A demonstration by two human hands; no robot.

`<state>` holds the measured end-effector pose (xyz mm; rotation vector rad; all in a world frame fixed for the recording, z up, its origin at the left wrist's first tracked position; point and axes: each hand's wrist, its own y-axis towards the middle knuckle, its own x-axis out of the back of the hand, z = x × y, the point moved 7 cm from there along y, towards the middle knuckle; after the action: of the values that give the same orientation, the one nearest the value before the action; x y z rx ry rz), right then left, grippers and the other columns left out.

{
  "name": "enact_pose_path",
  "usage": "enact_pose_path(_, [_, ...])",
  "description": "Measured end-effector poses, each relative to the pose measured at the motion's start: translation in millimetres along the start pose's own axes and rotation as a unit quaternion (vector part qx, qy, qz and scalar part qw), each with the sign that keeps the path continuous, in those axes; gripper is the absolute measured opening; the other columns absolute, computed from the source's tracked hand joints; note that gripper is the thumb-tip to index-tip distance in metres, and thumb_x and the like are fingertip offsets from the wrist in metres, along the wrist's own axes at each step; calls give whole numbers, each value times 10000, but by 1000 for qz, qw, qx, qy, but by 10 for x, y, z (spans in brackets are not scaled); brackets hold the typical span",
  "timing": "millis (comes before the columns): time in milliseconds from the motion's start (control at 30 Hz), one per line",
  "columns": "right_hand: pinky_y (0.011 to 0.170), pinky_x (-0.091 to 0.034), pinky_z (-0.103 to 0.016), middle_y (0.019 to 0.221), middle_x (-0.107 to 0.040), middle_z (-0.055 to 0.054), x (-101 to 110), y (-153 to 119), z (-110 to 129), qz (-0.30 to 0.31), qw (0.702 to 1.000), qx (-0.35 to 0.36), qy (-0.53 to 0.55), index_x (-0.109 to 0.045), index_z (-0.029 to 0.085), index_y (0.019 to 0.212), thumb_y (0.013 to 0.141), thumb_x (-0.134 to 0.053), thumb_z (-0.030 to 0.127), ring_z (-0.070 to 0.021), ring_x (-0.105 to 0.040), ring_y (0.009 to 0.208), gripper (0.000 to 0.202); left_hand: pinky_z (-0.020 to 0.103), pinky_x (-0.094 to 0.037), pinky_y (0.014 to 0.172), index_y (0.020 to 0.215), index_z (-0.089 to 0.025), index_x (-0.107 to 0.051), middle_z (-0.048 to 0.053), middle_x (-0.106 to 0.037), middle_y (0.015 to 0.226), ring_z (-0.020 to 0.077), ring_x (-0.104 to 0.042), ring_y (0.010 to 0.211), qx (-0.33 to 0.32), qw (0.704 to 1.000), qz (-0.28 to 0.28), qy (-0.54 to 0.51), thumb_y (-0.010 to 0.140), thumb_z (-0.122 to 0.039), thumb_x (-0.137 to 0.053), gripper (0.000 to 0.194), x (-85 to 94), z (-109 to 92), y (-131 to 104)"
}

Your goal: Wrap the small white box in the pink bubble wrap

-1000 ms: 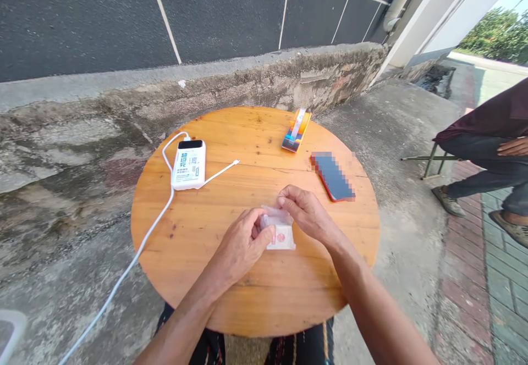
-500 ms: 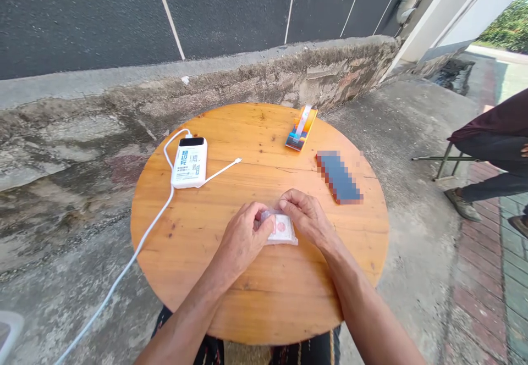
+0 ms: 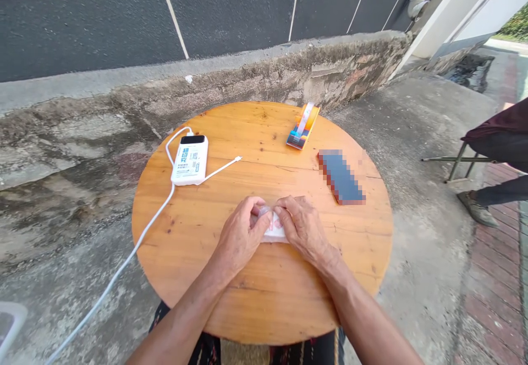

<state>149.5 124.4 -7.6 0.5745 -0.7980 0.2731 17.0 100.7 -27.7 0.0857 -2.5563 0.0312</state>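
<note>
A small white packet in clear plastic wrap (image 3: 275, 234), with pinkish-red print on top, lies on the round wooden table (image 3: 256, 304) near its front. My left hand (image 3: 243, 230) grips the packet's left side, thumb on top and fingers curled behind. From the right, my right hand (image 3: 302, 225) closes on the far edge and right side, with its thumb and index finger pressed together at the wrap. Both hands cover much of the packet, and the fingertips on its far side are partly hidden.
A white power bank (image 3: 190, 160) with a white cable (image 3: 144, 238) stands at the left. Farther back is an orange tape dispenser (image 3: 303, 127); a blurred phone (image 3: 341, 178) lies at the right. A person's leg and shoe (image 3: 478, 208) show beyond the table.
My right hand has moved left and down onto the packet, now covering its right side. My left hand keeps its hold. The view has shifted slightly.
</note>
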Motion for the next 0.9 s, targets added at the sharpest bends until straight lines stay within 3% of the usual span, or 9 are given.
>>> enact_pose_path(200, [756,-367,-323,731,-629,-39,-15,2,8,3,1000,15,-16,-557,195,846,946,-402,199,-188,-539,692,185,250,-491,690,995,-210,-584,31,-559,968,110,-539,686,-78,994,-76,15,858,-342,-548,193,91,-41,-188])
enact_pose_path(367, [761,-366,-321,763,-646,-36,-14,5,14,4,1000,20,-22,-565,205,832,944,-397,188,-187,-547,724,202,244,-502,749,921,-215,-646,52,-552,1020,149,-592,859,-171,981,-75,44,809,-243,-598,125,57,-178,-268])
enact_pose_path(500, [757,-387,-311,801,-663,-37,31,12,-11,2,1000,2,18,-587,199,844,940,-432,210,-181,-569,747,183,256,-510,787,926,-222,-651,41,-583,1005,151,-607,856,-165,983,-71,48,795,-215,-615,136,31,-177,-242])
enact_pose_path(667, [715,-427,-285,806,-671,-27,55,9,-52,12,995,-20,93,-626,207,873,926,-469,216,-166,-599,739,166,219,-520,708,934,-232,-651,26,-604,961,131,-607,802,-156,985,-68,20,787,-179,-618,160,15,-147,-228])
enact_pose_path(900, [768,-430,-315,884,-701,-39,114,-2,-8,17,996,44,80,-640,193,892,910,-486,153,-174,-628,806,160,170,-506,622,927,-235,-654,8,-598,915,112,-599,782,-154,985,-72,-18,771,-131,-626,190,9,-132,-217])
